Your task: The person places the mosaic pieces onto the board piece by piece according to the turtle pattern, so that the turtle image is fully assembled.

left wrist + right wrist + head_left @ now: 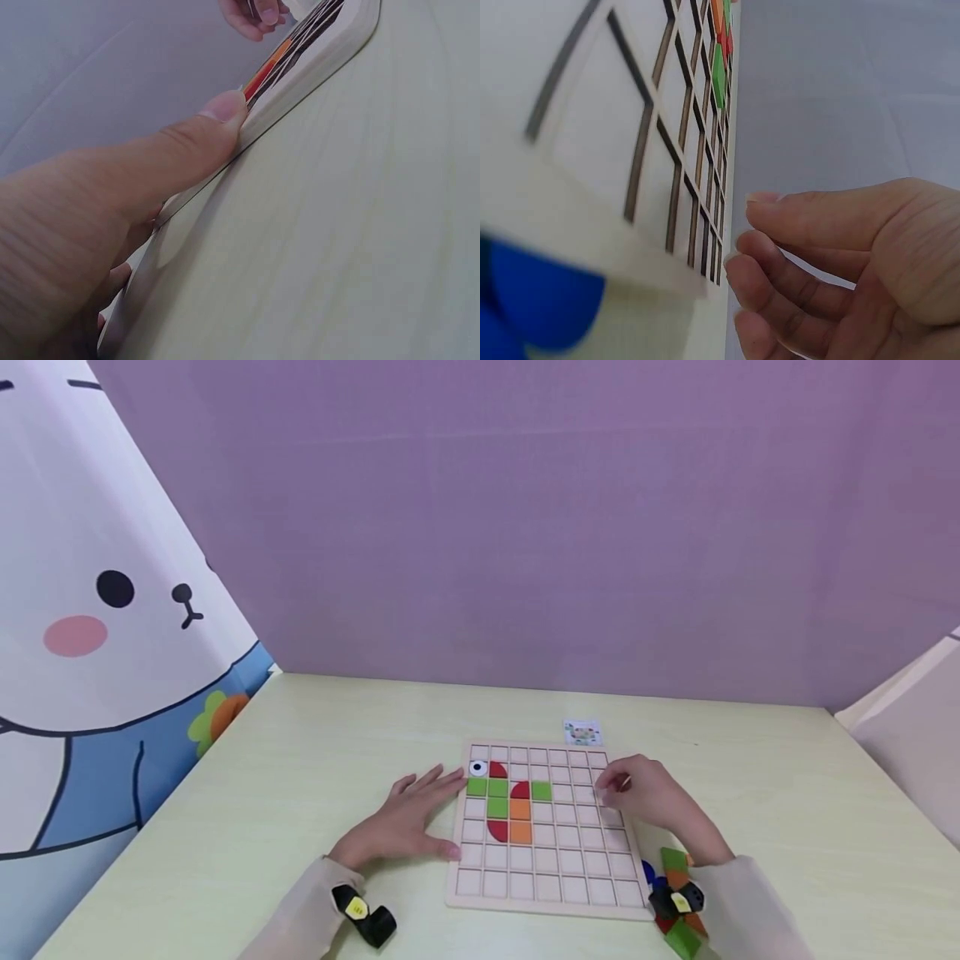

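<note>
A wooden grid board [551,885] lies on the table with colored tiles in its upper left cells. Among them are a white eye tile [477,768], several green tiles [497,807], orange squares [520,832] and red rounded tiles [498,832]. My left hand [405,822] is spread at the board's left side, its thumb and fingertips touching the edge; in the left wrist view the thumb [180,150] rests on the rim. Over the board's right edge hovers my right hand [645,789]. Its fingers [795,292] are loosely bent, with nothing visible between them.
Loose tiles [675,860] in green, orange, blue and red lie by the board's lower right corner, partly behind the right wrist's black camera strap. A small picture card [582,732] lies beyond the board. A purple partition [525,568] stands behind the table.
</note>
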`<state>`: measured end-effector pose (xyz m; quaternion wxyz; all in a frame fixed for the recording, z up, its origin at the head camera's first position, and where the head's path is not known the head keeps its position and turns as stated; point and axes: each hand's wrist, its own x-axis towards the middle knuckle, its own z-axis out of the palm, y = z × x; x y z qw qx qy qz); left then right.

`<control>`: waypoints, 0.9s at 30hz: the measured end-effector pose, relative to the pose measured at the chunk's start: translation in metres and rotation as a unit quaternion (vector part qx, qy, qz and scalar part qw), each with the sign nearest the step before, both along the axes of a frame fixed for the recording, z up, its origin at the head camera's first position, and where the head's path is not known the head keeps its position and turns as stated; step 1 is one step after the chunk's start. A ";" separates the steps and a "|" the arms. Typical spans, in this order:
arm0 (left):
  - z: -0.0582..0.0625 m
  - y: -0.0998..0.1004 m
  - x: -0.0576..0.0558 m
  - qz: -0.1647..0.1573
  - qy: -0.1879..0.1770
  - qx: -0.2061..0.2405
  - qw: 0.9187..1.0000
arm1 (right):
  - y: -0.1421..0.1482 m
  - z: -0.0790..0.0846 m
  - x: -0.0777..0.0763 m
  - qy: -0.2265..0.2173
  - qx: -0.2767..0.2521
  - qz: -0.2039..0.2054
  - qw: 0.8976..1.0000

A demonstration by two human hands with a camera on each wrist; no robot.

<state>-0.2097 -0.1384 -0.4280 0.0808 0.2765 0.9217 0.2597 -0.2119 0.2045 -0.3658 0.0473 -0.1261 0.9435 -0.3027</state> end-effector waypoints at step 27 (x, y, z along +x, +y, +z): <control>-0.002 0.004 -0.002 0.005 -0.002 -0.003 1.000 | 0.075 -0.017 0.030 -0.035 0.024 -0.005 0.999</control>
